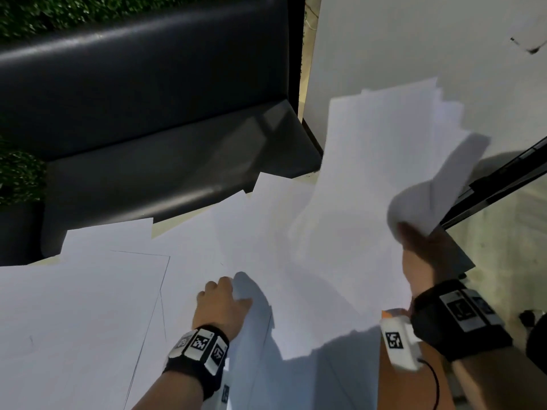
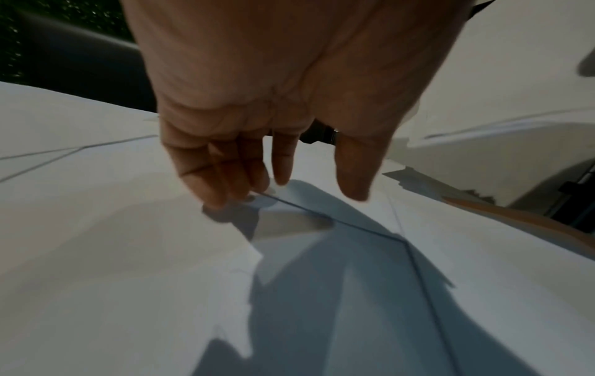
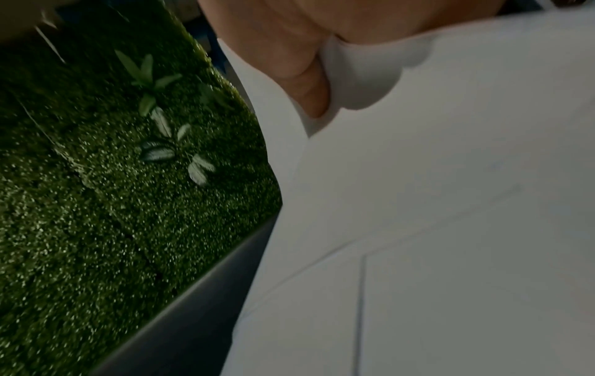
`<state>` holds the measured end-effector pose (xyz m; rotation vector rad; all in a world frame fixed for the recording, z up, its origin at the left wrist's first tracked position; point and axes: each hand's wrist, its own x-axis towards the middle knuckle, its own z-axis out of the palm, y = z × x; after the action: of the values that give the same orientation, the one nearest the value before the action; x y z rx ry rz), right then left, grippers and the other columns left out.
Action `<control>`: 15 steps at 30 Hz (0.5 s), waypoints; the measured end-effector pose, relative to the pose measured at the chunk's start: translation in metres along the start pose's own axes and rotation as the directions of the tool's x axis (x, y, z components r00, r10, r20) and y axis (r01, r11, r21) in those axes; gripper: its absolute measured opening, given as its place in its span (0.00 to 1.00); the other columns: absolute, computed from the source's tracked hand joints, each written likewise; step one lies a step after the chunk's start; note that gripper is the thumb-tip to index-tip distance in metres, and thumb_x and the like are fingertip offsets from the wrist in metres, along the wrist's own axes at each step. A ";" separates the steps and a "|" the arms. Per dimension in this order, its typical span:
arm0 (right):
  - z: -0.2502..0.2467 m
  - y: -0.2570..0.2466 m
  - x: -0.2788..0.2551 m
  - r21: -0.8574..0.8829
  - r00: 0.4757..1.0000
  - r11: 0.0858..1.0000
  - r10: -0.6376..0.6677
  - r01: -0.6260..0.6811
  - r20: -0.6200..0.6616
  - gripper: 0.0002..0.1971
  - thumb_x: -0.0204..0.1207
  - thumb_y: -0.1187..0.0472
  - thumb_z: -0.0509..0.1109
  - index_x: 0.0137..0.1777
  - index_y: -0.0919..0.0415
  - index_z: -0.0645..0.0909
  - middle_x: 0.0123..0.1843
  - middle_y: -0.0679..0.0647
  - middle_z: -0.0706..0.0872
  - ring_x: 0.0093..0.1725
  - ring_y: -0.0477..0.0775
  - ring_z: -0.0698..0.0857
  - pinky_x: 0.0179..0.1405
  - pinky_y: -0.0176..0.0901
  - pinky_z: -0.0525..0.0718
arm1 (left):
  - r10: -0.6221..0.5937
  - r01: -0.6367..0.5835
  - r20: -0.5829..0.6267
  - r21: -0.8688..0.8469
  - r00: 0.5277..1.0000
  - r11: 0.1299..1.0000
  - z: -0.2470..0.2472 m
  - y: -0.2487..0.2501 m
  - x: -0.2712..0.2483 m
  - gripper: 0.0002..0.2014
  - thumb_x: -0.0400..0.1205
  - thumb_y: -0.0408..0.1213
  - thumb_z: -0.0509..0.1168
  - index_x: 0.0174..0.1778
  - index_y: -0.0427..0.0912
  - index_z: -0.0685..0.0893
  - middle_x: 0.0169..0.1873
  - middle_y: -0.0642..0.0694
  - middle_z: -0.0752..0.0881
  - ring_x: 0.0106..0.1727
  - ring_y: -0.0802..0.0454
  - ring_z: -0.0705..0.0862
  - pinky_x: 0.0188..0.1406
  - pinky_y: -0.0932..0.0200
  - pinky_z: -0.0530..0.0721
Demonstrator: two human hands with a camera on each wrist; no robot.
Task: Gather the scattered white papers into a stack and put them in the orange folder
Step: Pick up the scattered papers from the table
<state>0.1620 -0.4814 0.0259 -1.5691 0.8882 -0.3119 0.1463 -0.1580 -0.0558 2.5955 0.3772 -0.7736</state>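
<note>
Loose white papers (image 1: 88,306) overlap across the table, some past its far edge. My right hand (image 1: 420,250) grips a bundle of sheets (image 1: 384,161) by its right edge and holds it raised and curved above the table; in the right wrist view the thumb (image 3: 306,84) presses into this bundle (image 3: 450,203). My left hand (image 1: 225,300) reaches down at the bundle's lower left. Its fingertips (image 2: 225,193) touch the corner of a sheet (image 2: 289,203), the thumb spread apart. Only a strip of the orange folder (image 1: 414,389) (image 2: 547,223) shows under the papers at lower right.
A black padded bench (image 1: 148,128) stands just beyond the table's far edge, with a green plant wall (image 3: 112,203) behind it. A white panel (image 1: 414,39) rises at the back right, and a dark frame (image 1: 503,179) runs along the right.
</note>
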 end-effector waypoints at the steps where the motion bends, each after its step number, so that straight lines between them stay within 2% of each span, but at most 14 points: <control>1: -0.002 -0.009 -0.001 0.002 0.998 0.999 -0.048 0.048 -0.033 0.11 0.82 0.70 0.67 0.62 0.70 0.83 0.47 0.57 0.85 0.44 0.43 0.85 0.28 0.16 0.76 | -0.009 0.008 0.032 0.027 0.999 1.000 0.000 0.000 -0.004 0.29 0.80 0.56 0.68 0.72 0.44 0.73 0.65 0.44 0.77 0.67 0.43 0.75 0.60 0.51 0.78; 2: -0.005 -0.014 0.001 0.003 0.993 0.995 -0.098 0.098 -0.064 0.14 0.82 0.68 0.68 0.65 0.69 0.83 0.51 0.57 0.84 0.50 0.48 0.84 0.32 0.16 0.77 | -0.011 0.009 0.060 0.036 0.998 0.999 0.002 0.002 -0.008 0.34 0.78 0.59 0.68 0.75 0.44 0.71 0.67 0.44 0.77 0.69 0.43 0.75 0.62 0.50 0.78; 4: -0.007 -0.022 0.000 0.011 0.983 0.987 -0.157 0.158 -0.092 0.14 0.80 0.64 0.70 0.64 0.65 0.85 0.53 0.55 0.86 0.53 0.51 0.84 0.45 0.32 0.84 | -0.008 0.006 0.136 0.018 0.991 1.000 0.009 0.011 -0.020 0.41 0.75 0.64 0.68 0.79 0.44 0.68 0.72 0.43 0.77 0.72 0.43 0.77 0.69 0.48 0.79; 5: -0.008 -0.026 -0.001 0.007 0.978 0.983 -0.179 0.181 -0.108 0.14 0.80 0.62 0.70 0.63 0.65 0.85 0.53 0.55 0.87 0.52 0.51 0.84 0.46 0.35 0.82 | -0.002 0.001 0.179 0.008 0.984 1.000 0.015 0.017 -0.027 0.42 0.73 0.66 0.68 0.78 0.44 0.69 0.73 0.43 0.78 0.72 0.42 0.78 0.70 0.48 0.79; 8: -0.010 -0.032 -0.002 0.017 0.970 0.976 -0.212 0.215 -0.116 0.14 0.80 0.62 0.69 0.62 0.66 0.85 0.53 0.55 0.88 0.52 0.49 0.85 0.38 0.22 0.80 | -0.008 -0.007 0.252 0.058 0.968 0.998 0.037 0.033 -0.052 0.46 0.66 0.72 0.67 0.73 0.44 0.69 0.69 0.44 0.78 0.70 0.40 0.79 0.67 0.47 0.80; 9: -0.010 -0.033 -0.003 0.010 0.968 0.975 -0.220 0.223 -0.120 0.14 0.79 0.62 0.69 0.62 0.66 0.85 0.52 0.54 0.88 0.51 0.49 0.85 0.39 0.24 0.80 | -0.015 -0.013 0.249 0.109 0.968 0.994 0.045 0.036 -0.059 0.47 0.65 0.72 0.67 0.73 0.44 0.68 0.69 0.45 0.77 0.70 0.41 0.78 0.66 0.47 0.80; 10: -0.009 -0.033 -0.005 0.010 0.967 0.974 -0.224 0.226 -0.123 0.13 0.79 0.62 0.69 0.61 0.66 0.85 0.52 0.54 0.88 0.49 0.49 0.86 0.41 0.28 0.81 | -0.012 -0.028 0.232 0.170 0.973 0.985 0.052 0.038 -0.065 0.46 0.67 0.71 0.68 0.74 0.44 0.66 0.69 0.45 0.76 0.71 0.41 0.76 0.66 0.46 0.80; 12: -0.009 -0.032 -0.008 0.012 0.966 0.973 -0.225 0.229 -0.126 0.12 0.79 0.61 0.69 0.60 0.65 0.86 0.51 0.54 0.88 0.44 0.45 0.86 0.41 0.28 0.81 | 0.013 -0.062 0.186 0.259 0.982 0.964 0.065 0.037 -0.070 0.43 0.73 0.63 0.71 0.76 0.43 0.64 0.71 0.45 0.74 0.71 0.42 0.75 0.65 0.46 0.80; 15: -0.012 -0.028 -0.010 0.028 0.967 0.974 -0.219 0.224 -0.131 0.14 0.79 0.61 0.70 0.62 0.65 0.85 0.52 0.54 0.89 0.49 0.49 0.87 0.45 0.32 0.80 | 0.008 -0.051 0.197 0.216 0.980 0.975 0.071 0.035 -0.069 0.39 0.76 0.54 0.74 0.76 0.43 0.61 0.71 0.43 0.75 0.71 0.41 0.77 0.66 0.48 0.82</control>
<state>0.1580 -0.4840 0.0579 -1.6254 0.7981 -0.5931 0.0704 -0.2304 -0.0608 2.6867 0.2031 -1.1044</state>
